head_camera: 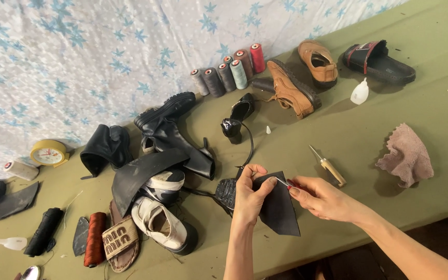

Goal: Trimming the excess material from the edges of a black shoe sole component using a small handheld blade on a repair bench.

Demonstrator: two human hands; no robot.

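Observation:
My left hand (249,196) pinches the upper edge of a dark, roughly triangular piece of leather or rubber (281,210) held over the green table (369,135). My right hand (323,198) grips a small red-handled tool (288,183) whose metal tip meets the piece near my left thumb. A black heeled sandal (229,191) lies just left of my left hand, its strap curving up toward another black heel (237,119).
A wooden-handled awl (329,167) and a pinkish cloth (406,155) lie to the right. Black boots (175,135), white sneakers (164,223), a sandal, thread spools (229,72), brown shoes (296,88), a black slide (379,62), a glue bottle (360,92) and a yellow clock (49,153) crowd the table.

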